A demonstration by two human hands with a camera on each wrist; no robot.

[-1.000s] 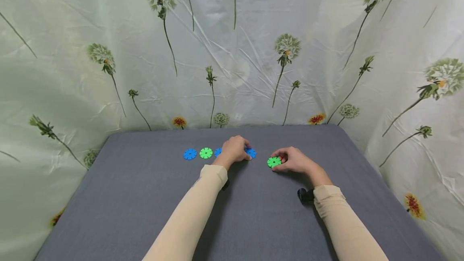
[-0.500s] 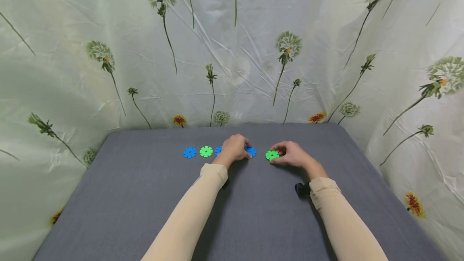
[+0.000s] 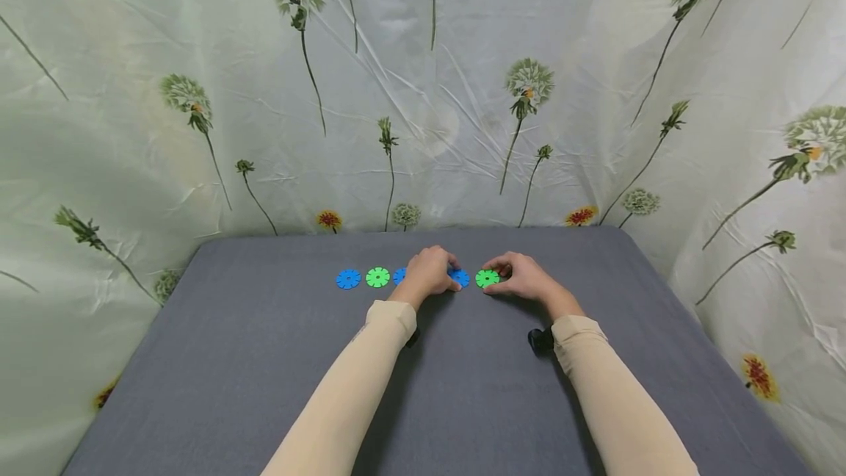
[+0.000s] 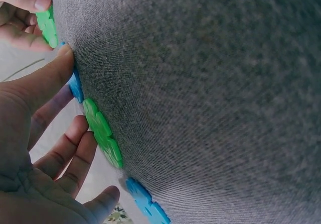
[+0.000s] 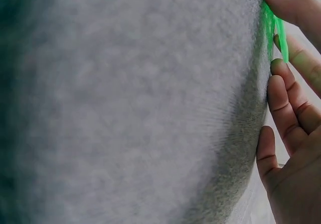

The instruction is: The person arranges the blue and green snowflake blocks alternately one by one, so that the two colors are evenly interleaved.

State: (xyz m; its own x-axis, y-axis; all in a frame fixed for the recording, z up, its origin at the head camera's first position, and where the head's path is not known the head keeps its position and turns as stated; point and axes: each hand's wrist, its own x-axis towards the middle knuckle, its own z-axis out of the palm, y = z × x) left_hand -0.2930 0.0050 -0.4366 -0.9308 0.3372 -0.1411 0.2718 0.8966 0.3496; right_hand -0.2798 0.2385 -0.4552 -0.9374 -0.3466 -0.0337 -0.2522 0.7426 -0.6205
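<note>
Notched plastic discs, blue and green in turn, lie in a row near the far side of the table. My left hand point(image 3: 428, 272) reaches over the row, thumb and forefinger at opposite edges of a blue disc point(image 3: 462, 278). Just right of it, my right hand point(image 3: 525, 277) pinches a green disc point(image 3: 487, 279) between thumb and fingers; a narrow gap parts the two discs. Beneath the left hand, the left wrist view shows another green disc point(image 4: 104, 133), which that hand hides from the head view. The right wrist view catches the held green disc point(image 5: 282, 38) edge-on.
Leftward in the row are a blue disc point(image 3: 348, 279), a green disc point(image 3: 377, 277) and a partly hidden blue disc point(image 3: 399, 275). A grey cloth covers the table point(image 3: 264, 358). Behind it hangs a flower-patterned curtain point(image 3: 449, 131).
My right hand has moved the green disc left and slightly away from me, up beside the blue disc. The left hand has stayed in place on the blue disc.
</note>
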